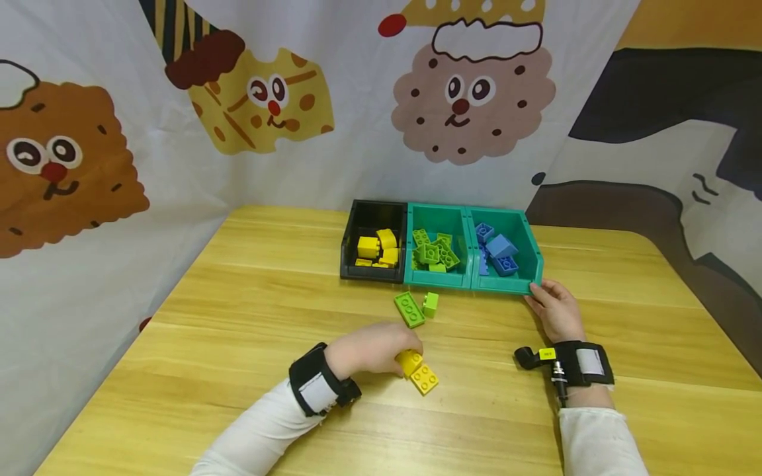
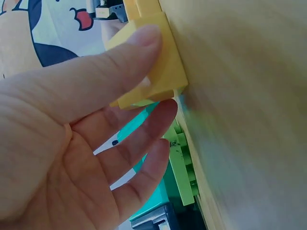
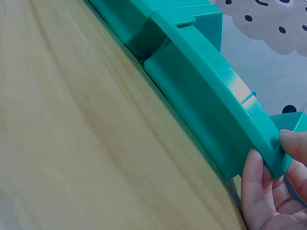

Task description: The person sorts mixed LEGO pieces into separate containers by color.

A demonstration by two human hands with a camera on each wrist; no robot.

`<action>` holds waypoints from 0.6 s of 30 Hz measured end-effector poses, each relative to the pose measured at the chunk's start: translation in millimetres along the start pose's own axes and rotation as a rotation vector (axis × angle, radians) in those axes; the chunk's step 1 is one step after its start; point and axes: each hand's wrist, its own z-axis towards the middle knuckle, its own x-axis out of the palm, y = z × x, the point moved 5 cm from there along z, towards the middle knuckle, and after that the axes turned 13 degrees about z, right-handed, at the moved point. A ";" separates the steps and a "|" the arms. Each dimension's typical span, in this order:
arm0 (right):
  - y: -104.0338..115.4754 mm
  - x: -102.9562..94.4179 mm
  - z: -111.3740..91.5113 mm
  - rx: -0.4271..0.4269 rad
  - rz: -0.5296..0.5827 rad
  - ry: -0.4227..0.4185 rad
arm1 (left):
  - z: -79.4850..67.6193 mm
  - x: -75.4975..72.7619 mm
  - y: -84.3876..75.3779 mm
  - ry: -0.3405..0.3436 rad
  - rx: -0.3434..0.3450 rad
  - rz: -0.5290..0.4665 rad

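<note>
My left hand [image 1: 376, 348] pinches a yellow toy building brick [image 1: 409, 361] between thumb and fingers, low over the table. In the left wrist view the thumb lies flat along the side of this yellow brick [image 2: 165, 62]. A second yellow brick [image 1: 425, 380], studs up, lies right against it on its near right side. My right hand [image 1: 559, 312] grips the front right corner of the right-hand teal bin [image 1: 506, 284]. Its thumb is on top of the rim and its fingers are beneath, as the right wrist view of the teal bin [image 3: 201, 105] shows.
Beyond the left hand lie a long green brick [image 1: 409, 309] and a small green brick [image 1: 430, 305]. A black bin [image 1: 374, 274] with yellow bricks and a middle teal bin [image 1: 437, 277] with green bricks adjoin the one with blue bricks [image 1: 501, 246]. A printed cloth [image 1: 357, 172] hangs behind.
</note>
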 end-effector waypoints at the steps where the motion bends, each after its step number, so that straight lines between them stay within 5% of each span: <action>1: 0.1 0.2 0.0 0.001 0.003 0.000 | -0.2 -0.3 0.5 -0.001 -0.005 0.000; 18: -1.8 -2.6 2.1 -0.008 -0.011 -0.005 | -5.7 -13.8 8.5 -0.039 -0.061 -0.028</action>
